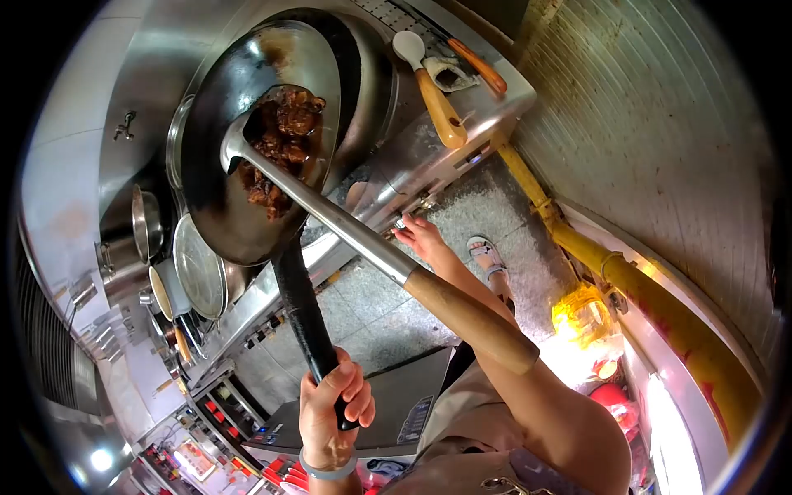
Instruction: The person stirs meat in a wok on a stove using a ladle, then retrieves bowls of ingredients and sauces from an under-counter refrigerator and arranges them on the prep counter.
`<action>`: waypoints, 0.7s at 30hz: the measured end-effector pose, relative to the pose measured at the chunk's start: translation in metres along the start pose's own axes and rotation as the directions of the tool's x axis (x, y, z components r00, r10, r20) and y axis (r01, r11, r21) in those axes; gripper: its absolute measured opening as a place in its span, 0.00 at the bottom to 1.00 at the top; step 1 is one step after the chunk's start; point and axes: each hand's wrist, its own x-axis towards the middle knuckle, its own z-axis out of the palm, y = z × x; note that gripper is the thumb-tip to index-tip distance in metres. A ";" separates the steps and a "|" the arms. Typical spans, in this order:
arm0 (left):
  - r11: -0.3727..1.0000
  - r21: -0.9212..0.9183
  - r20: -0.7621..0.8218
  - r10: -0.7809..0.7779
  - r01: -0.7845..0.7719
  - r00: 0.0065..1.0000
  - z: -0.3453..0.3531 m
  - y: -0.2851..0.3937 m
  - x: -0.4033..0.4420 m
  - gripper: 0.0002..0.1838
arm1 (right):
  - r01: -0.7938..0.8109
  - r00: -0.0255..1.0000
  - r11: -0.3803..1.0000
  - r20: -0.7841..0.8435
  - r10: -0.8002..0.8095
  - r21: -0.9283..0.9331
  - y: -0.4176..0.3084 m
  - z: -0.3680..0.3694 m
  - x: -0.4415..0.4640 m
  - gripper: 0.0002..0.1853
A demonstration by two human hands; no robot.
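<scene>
My left hand (337,404) is closed around the black handle (304,309) of a large wok (214,194), which is tilted over the stove. Dark, glossy braised chunks of food (289,140) lie in sauce inside the wok. A long metal ladle (330,210) rests with its bowl in the wok by the food. Its wooden handle (470,318) passes above my right forearm, and no hand grips it. Lower down, at the front panel of the stove, my right hand (422,239) has its fingers at a small metal knob (402,222), apparently pinching it.
A white spoon with a wooden handle (441,107) and an orange-handled tool (478,66) lie on the stove's right end. A round strainer (200,268) and several pans stand to the left. A yellow pipe (610,260) runs along the right side.
</scene>
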 end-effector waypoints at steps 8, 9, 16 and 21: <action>1.000 0.010 -0.007 0.017 -0.017 1.000 0.003 -0.001 0.001 0.09 | 0.111 0.989 0.986 -0.083 -0.122 -0.128 0.001 0.006 -0.005 0.16; 1.000 0.011 -0.007 0.016 -0.016 1.000 0.003 -0.002 0.001 0.09 | 0.123 0.986 0.982 -0.094 -0.137 -0.144 0.002 0.006 -0.005 0.15; 0.999 0.021 -0.020 0.033 -0.032 0.999 0.004 -0.003 0.001 0.10 | 0.162 0.980 0.970 -0.082 -0.179 -0.183 0.005 0.005 -0.005 0.19; 0.999 0.027 -0.025 0.036 -0.035 0.999 0.005 -0.003 0.001 0.10 | 0.196 0.969 0.959 -0.109 -0.221 -0.203 0.007 0.009 -0.008 0.17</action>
